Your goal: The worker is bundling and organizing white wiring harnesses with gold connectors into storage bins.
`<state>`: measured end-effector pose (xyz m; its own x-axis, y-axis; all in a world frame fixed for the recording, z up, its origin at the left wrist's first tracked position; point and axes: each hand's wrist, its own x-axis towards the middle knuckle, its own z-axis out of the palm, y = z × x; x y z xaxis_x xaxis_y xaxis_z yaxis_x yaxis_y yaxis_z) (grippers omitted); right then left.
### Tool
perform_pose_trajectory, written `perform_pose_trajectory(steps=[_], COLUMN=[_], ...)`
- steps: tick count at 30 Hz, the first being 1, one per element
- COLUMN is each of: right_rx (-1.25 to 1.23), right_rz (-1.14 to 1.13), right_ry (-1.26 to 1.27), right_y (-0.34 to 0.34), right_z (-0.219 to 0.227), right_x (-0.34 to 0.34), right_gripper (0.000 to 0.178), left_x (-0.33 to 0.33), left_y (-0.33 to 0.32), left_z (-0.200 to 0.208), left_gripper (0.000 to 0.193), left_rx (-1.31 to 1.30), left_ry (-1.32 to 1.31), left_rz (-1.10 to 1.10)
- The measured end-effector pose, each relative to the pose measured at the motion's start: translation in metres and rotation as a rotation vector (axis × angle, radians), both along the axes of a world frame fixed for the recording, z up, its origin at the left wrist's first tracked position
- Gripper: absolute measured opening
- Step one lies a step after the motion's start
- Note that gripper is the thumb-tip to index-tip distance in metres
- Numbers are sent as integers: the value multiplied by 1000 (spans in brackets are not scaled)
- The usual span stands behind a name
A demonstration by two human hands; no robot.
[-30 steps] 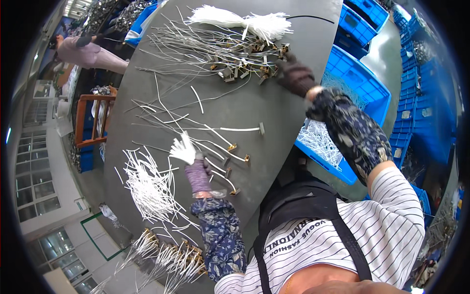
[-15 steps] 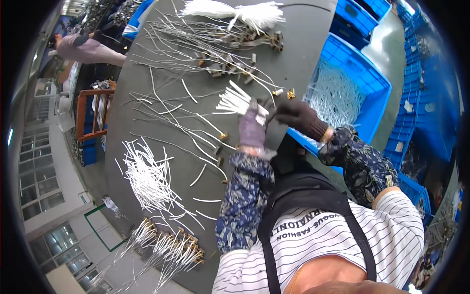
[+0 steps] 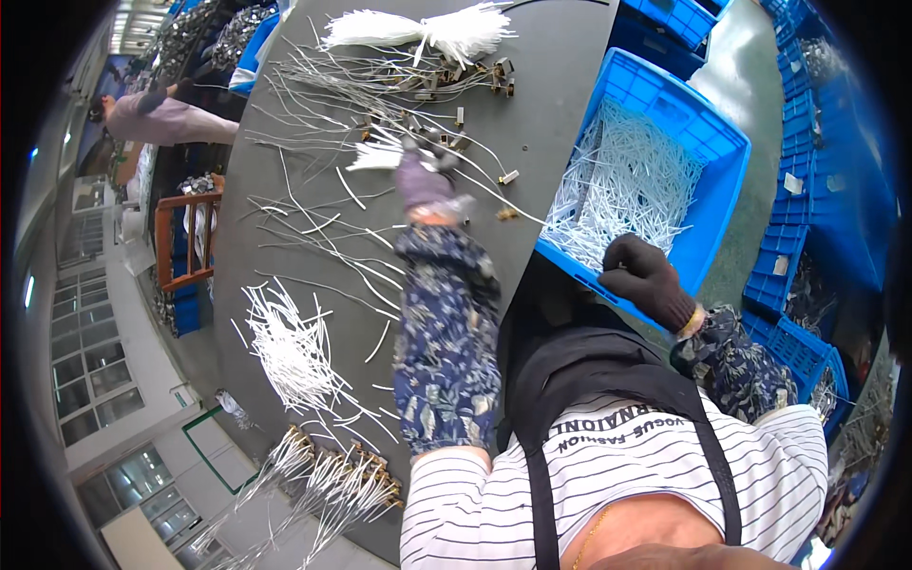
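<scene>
My left hand point(image 3: 424, 180), in a purple-grey glove with dark fingers, is closed round a bunch of short white tubes point(image 3: 377, 154). It is over the table, at the near side of a pile of grey wires with small metal connectors point(image 3: 427, 76). My right hand point(image 3: 648, 281), in a dark glove, is over the near rim of a blue bin point(image 3: 717, 223) that holds many thin white strands point(image 3: 632, 171). Its fingers are curled, and what they hold, if anything, is hidden. A white wire point(image 3: 484, 187) stretches across the table toward the bin's left edge.
Two large white bundles point(image 3: 465, 33) lie at the table's far end. A heap of loose white tubes point(image 3: 290, 342) is at left, with bunches of connector-ended wires point(image 3: 342, 480) nearer. Blue crates point(image 3: 779, 228) stand at right. Another person point(image 3: 166, 119) stands far left.
My left hand has moved forward and left with the bunch of tubes, toward the wire pile. My right hand has left its side and moved right and nearer, to the blue bin.
</scene>
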<state>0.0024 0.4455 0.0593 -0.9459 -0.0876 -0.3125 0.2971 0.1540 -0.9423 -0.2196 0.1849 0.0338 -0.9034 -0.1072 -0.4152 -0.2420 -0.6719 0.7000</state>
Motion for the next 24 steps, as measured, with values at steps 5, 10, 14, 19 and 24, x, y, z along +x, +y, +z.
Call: perform_pose_trajectory(steps=[5, 10, 14, 19, 24], right_rx=[157, -41, -77, -72, 87], right_rz=[97, -287, -152, 166, 244], right_ry=[-129, -531, -433, -417, -668], right_y=[36, 59, 37, 56, 116], right_z=[1, -2, -16, -37, -63], right_x=[36, 74, 50, 58, 111], right_gripper=[18, 13, 16, 11, 12], left_x=[-52, -25, 49, 123, 83], left_y=[-34, -30, -8, 26, -36], left_z=[-18, -23, -7, -25, -38], left_gripper=[24, 52, 38, 35, 28], left_rx=[-10, -1262, -707, 6, -68], left_ry=[-243, -226, -267, -296, -134], left_rz=[94, 89, 381, -14, 116])
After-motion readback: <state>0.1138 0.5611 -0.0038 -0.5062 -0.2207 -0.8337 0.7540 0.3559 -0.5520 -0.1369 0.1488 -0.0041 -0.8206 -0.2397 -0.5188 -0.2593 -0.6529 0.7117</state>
